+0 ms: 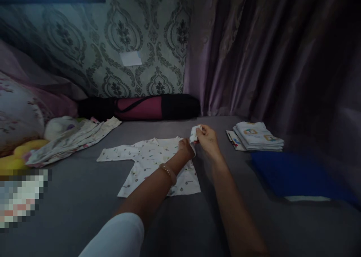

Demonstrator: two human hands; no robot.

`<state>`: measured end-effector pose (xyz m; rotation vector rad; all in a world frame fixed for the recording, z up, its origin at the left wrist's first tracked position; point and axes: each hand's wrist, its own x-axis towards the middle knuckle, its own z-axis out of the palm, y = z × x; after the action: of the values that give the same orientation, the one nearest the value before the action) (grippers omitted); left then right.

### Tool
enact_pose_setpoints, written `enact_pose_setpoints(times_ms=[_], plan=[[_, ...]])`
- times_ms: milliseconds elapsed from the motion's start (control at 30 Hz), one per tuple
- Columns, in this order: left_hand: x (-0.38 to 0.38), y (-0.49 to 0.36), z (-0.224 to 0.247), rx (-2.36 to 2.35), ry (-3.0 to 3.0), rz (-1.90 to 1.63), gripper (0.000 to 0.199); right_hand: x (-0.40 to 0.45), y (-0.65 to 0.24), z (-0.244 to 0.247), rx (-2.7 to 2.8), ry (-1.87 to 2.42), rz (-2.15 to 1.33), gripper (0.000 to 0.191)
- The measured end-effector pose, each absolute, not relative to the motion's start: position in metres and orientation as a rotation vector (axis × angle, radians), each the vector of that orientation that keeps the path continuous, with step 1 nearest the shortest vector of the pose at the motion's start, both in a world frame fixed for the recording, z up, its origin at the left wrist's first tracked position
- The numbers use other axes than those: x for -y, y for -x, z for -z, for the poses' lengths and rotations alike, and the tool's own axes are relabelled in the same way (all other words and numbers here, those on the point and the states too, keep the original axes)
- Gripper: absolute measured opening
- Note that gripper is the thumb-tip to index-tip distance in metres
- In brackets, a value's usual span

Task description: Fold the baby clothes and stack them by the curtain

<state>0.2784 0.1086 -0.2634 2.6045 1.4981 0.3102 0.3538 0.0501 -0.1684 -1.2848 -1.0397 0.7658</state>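
A small white printed shirt [152,161] lies spread on the grey bed sheet [79,200], its left-side sleeve stretched out flat. My right hand [207,138] pinches the end of the other sleeve and holds it raised above the sheet. Beside it, my left hand [186,148] rests at the shirt's right shoulder, against the same sleeve, with its fingers bent and partly hidden. What the left fingers grip, if anything, cannot be made out.
Folded white cloths [256,136] are stacked at the right, behind a blue flat item [296,174]. Loose printed clothes [76,140] and soft toys lie at the left. A black and maroon bag [141,108] lies along the wall.
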Motion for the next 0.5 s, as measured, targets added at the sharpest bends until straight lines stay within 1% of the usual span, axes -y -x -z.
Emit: enact_pose_setpoints(times_ms=[133,233,333,433,500], plan=[[-0.104,-0.27,0.255,-1.549,-2.542,-0.249,0.041,-0.049,-0.356,0.164,0.921,1.317,-0.783,0.025],[-0.106,-0.255,0.242,-1.472,-2.496,-0.278,0.038,-0.046,-0.359,0.159,0.863,1.349,-0.771,0.022],[-0.111,-0.237,0.233,-1.364,-2.427,-0.331,0.035,-0.044,-0.363,0.155,0.82,1.4,-0.778,0.022],[-0.112,-0.218,0.229,-1.333,-2.295,-0.417,0.04,-0.047,-0.365,0.157,0.83,1.442,-0.762,0.025],[-0.11,-0.202,0.229,-1.321,-2.075,-0.547,0.041,-0.05,-0.36,0.163,0.889,1.446,-0.706,0.028]])
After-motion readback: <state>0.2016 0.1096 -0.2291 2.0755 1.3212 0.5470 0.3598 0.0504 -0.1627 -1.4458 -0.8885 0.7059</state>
